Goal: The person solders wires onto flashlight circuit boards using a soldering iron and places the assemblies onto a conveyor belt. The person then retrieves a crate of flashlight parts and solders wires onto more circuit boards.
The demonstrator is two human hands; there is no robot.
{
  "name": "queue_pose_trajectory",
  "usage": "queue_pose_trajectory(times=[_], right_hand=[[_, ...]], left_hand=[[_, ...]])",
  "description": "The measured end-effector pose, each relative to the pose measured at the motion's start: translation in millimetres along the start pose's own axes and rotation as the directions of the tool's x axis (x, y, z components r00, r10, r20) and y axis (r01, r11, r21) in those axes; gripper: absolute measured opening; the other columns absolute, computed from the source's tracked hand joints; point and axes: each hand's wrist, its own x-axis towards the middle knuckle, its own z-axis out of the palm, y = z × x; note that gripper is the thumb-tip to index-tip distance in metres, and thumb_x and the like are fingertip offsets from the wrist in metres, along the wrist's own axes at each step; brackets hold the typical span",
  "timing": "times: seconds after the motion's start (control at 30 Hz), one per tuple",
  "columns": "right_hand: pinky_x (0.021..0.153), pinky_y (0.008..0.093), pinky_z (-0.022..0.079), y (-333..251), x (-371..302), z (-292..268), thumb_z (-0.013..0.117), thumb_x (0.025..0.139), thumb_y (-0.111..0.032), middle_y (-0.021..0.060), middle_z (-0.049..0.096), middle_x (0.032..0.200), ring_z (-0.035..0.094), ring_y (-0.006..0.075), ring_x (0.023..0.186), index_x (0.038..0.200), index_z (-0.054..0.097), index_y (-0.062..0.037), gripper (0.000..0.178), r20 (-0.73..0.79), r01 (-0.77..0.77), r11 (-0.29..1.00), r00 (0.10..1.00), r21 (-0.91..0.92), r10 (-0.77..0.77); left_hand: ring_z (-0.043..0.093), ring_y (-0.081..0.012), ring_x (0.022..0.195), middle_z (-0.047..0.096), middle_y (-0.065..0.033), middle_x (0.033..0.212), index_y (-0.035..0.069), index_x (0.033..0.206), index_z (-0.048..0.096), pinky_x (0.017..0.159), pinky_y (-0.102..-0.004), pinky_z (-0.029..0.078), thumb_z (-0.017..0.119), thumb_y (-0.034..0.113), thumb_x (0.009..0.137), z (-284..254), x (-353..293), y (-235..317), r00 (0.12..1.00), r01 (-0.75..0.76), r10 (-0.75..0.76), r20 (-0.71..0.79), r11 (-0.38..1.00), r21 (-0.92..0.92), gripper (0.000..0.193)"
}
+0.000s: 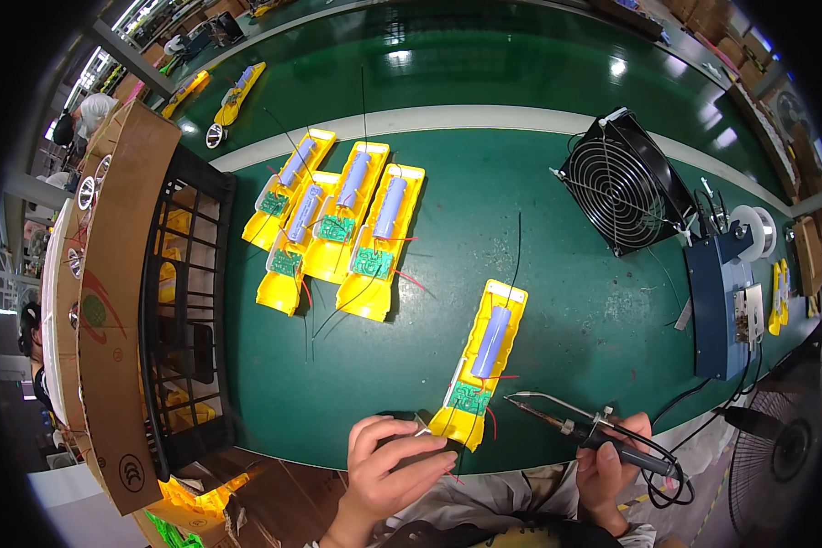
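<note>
While the soldering iron [568, 427] was gripped in the closed right hand [609, 468], its tip was held near the yellow housing [459, 426].
A small part [421, 425], kind unclear, was held in the half-curled left hand [388, 461] by the housing's lower end; housing was laid on the green counter [575, 352], four similar housings [363, 297] grouped beyond.

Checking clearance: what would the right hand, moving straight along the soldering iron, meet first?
Probably the yellow case, at its edge beside the green circuit board, met by the soldering iron in the right hand; depth is unclear.
</note>
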Motion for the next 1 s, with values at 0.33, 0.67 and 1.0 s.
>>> queue_pose_trajectory(times=[0.33,0.67,1.0], right_hand=[[0.035,0.0158,0.031,-0.3,-2.2,4.2,0.059,0.077,-0.025,0.0050,0.046,0.057,0.038,0.0061,0.038,0.083,0.036,-0.0032,0.032,-0.014,0.012,1.000,1.000,-0.022,-0.012],[0.042,0.0176,0.042,-3.8,-4.5,1.6,0.063,0.076,-0.022,0.0067,0.049,0.068,0.046,0.0072,0.043,0.085,0.038,-0.0029,0.032,0.022,-0.075,0.997,0.997,0.033,0.075],[0.043,0.0196,0.038,-23.0,1.8,17.9,0.062,0.077,-0.016,0.0075,0.052,0.061,0.048,0.0077,0.047,0.086,0.039,-0.0015,0.029,0.173,-0.041,0.988,0.983,-0.148,0.067]], left_hand=[[0.053,-0.0158,0.083,0.061,0.0070,0.076,0.020,0.085,0.070,0.081,-0.0386,0.040,0.072,0.020,0.062,-3.3,7.7,4.2,0.988,-0.126,0.117,0.103,0.989,0.081,0.023],[0.044,-0.0173,0.057,0.049,-0.0006,0.060,0.009,0.070,0.063,0.057,-0.0294,0.032,0.070,0.002,0.063,25.8,20.5,28.3,0.896,0.374,-0.355,-0.266,0.927,0.021,0.012],[0.040,-0.0163,0.059,0.044,-0.0012,0.061,0.008,0.066,0.062,0.053,-0.0276,0.030,0.071,0.001,0.056,40.3,14.0,23.4,0.859,0.400,-0.399,-0.322,0.914,-0.065,0.015]])
